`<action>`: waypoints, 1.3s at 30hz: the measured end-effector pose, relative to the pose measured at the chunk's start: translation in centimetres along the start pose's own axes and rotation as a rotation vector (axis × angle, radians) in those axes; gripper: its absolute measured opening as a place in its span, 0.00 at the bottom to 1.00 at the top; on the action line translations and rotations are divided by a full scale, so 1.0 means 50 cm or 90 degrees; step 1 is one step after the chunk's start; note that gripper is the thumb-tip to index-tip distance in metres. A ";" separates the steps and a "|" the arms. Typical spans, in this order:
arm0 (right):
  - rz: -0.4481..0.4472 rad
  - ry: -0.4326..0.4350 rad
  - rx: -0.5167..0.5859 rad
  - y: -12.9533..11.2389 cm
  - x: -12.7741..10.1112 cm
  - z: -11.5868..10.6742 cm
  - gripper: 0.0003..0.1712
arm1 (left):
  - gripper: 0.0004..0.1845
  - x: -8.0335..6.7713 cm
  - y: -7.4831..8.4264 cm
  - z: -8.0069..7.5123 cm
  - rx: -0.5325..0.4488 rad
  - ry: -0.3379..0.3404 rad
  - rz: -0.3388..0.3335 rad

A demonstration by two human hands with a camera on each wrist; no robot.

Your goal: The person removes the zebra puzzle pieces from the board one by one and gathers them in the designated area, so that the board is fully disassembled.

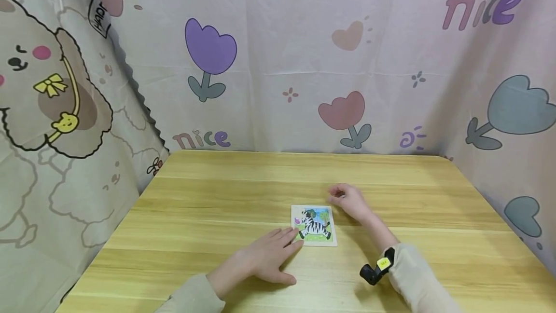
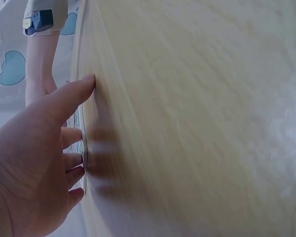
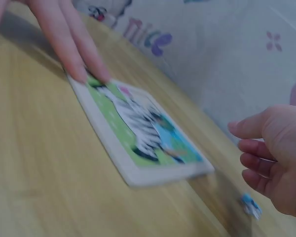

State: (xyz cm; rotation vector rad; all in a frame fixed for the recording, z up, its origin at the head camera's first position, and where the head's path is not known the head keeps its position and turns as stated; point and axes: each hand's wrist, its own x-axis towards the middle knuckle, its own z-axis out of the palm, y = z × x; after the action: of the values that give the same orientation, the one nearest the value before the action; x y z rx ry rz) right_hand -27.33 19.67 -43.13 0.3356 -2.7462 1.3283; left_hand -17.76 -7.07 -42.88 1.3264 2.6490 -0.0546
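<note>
A square jigsaw puzzle with a zebra picture lies in a pale frame on the table. My left hand is spread flat at its left side, fingertips on the frame's lower left edge, thumb out on the wood. In the right wrist view, two left fingers rest on the puzzle's corner. My right hand hovers just past the puzzle's upper right corner, fingers loosely bent. A small blue and white piece shows below these fingers, apart from the fingertips. The puzzle's upper left area looks pale, without picture.
The wooden table reaches back to a printed curtain, which also hangs at both sides. A black wrist camera is strapped at the right sleeve, standing out over the table.
</note>
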 end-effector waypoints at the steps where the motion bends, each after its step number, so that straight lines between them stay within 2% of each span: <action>1: -0.004 -0.008 0.011 -0.006 -0.002 0.006 0.13 | 0.45 0.000 0.000 0.000 -0.001 -0.001 -0.001; 9: -0.018 -0.104 0.047 -0.033 -0.011 0.063 0.15 | 0.45 -0.001 0.001 -0.004 -0.004 0.005 0.000; 16: -0.098 -0.131 -0.014 -0.037 -0.017 0.098 0.13 | 0.45 -0.003 -0.001 -0.003 0.013 0.016 0.010; 20: -0.118 -0.141 -0.061 -0.041 -0.017 0.102 0.14 | 0.45 -0.001 -0.002 0.000 0.017 0.016 0.009; 32: -0.122 -0.177 -0.175 -0.068 -0.018 0.094 0.15 | 0.45 0.000 -0.008 0.007 0.020 0.024 0.012; 39: -0.099 -0.213 -0.176 -0.078 -0.011 0.092 0.13 | 0.44 0.000 -0.004 0.004 0.022 0.021 0.013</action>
State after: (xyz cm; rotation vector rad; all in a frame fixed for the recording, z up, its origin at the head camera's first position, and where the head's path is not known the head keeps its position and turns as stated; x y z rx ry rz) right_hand -25.76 13.79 -43.10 0.7927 -3.0396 0.9094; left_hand -17.88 -7.19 -43.08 1.3775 2.6729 -0.0756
